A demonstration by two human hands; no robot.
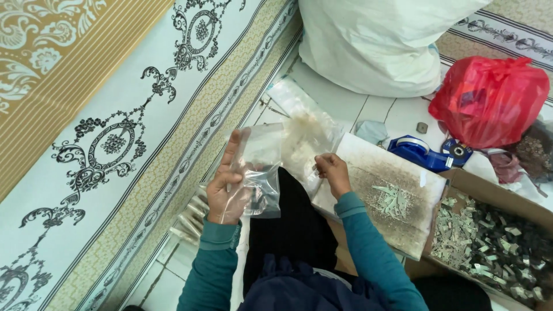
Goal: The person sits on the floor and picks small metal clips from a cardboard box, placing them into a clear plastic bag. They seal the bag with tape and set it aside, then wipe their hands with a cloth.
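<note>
My left hand holds a small clear plastic bag by its left side, thumb over the front. Dark small pieces sit at the bag's bottom. My right hand pinches the bag's upper right edge, fingers closed on the plastic. Both arms wear teal sleeves. Beneath the bag lie more clear bags spread on the floor. A flat white board with a small heap of pale metal pieces lies just right of my right hand.
An open cardboard box of several small metal parts stands at the right. A blue tape dispenser, a red plastic bag and a big white sack lie beyond. A patterned carpet covers the left.
</note>
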